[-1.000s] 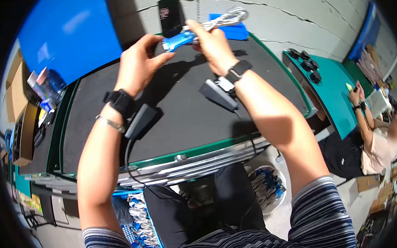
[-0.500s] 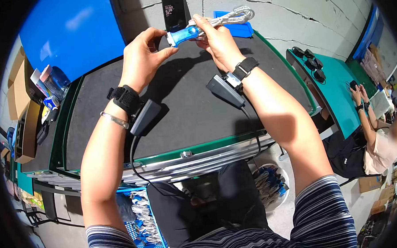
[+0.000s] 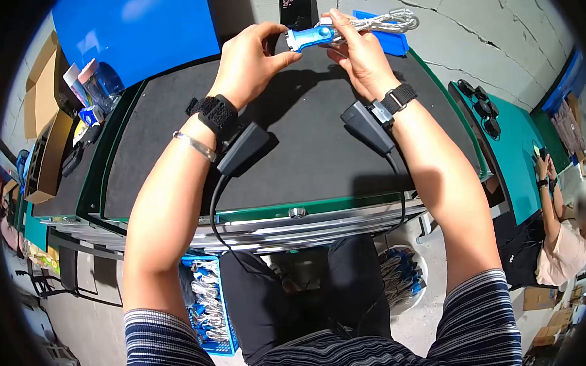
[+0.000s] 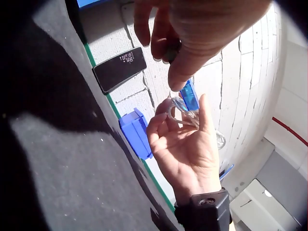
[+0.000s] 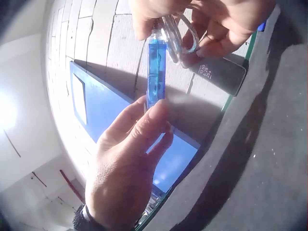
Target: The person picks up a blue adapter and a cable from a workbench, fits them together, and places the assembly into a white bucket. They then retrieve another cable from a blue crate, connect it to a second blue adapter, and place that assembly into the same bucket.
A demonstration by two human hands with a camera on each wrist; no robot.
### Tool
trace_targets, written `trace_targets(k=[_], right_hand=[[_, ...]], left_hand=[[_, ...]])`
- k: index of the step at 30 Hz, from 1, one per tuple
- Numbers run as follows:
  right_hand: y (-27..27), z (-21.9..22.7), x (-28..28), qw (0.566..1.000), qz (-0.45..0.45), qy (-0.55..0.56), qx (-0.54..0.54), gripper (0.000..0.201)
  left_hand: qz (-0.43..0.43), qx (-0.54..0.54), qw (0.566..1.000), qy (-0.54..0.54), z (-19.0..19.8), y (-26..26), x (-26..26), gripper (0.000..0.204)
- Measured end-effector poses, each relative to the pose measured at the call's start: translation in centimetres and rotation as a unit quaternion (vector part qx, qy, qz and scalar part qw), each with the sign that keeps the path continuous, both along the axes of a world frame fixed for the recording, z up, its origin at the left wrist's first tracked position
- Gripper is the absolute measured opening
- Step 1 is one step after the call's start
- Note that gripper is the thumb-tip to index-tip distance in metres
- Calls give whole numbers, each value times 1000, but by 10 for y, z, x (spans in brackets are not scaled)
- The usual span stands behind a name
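A translucent blue adapter cable (image 3: 311, 38) is stretched between my two hands above the dark mat, its silvery cord (image 3: 390, 23) folded into a bundle. My left hand (image 3: 248, 62) pinches the adapter's connector end between thumb and fingers; the fingertips hide part of that end. At the cord side, my right hand (image 3: 365, 61) grips the bundle and the adapter's tail, thumb on top. In the right wrist view the blue body (image 5: 157, 72) stands lengthwise between both hands. Through the left wrist view only a short part of the blue body (image 4: 189, 96) shows below my left thumb.
A phone (image 3: 297, 7) leans against the wall behind the mat (image 3: 291, 144), beside a blue bin (image 3: 390, 42). A blue panel (image 3: 136, 33) stands at left, near a cardboard box (image 3: 46, 141). Below are a basket (image 3: 228, 316) and a white bucket (image 3: 420, 288) of similar cables. Another person sits right.
The head view has swung, so the mat and hands appear further right and higher. The adapter has turned from tilted to nearly level; both hands keep their hold on it.
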State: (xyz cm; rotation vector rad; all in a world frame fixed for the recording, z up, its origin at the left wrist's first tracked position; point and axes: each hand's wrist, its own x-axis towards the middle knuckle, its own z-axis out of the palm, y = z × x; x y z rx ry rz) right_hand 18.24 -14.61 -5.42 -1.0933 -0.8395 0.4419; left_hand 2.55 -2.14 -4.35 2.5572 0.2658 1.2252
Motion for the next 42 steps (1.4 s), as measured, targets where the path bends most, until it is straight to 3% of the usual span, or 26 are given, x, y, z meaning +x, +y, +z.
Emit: trace_targets(k=[4,13,17,19,22,24,28,32,36,38,42], right_hand=[[1,-2,2,1000,-1,12,5,37],[1,1,6,991,107,79,6,35],[-3,4,5,994,67,49,64,27],[-3,4,7,995,58,31,72,26],[1,2,3,997,18,11,80,26],[-2,3,0,998,-7,-3,56,27],[2,1,6,999,4,2,33,27],[-1,0,9,997,43,50,28,25],[-4,6,6,970,214,118,15,28],[-4,6,4,968,222,117,11,29],[-8,5,2,972,207,107,7,30]], left_hand=[[-10,-11,1000,-21,0,-1,0,47],[-18,-4,999,-49,2,-1,0,42],[-34,-38,999,1,2,-1,2,46],[-48,-133,987,76,2,-2,2,47],[-98,-96,990,39,-7,3,7,51],[-49,-95,992,63,1,-4,1,52],[-27,-33,999,6,4,-3,-3,48],[-12,23,999,-40,5,-1,-4,46],[-47,-16,998,-49,7,2,-4,47],[-57,-42,996,-45,8,6,-4,47],[-53,22,996,-64,7,4,-4,47]])
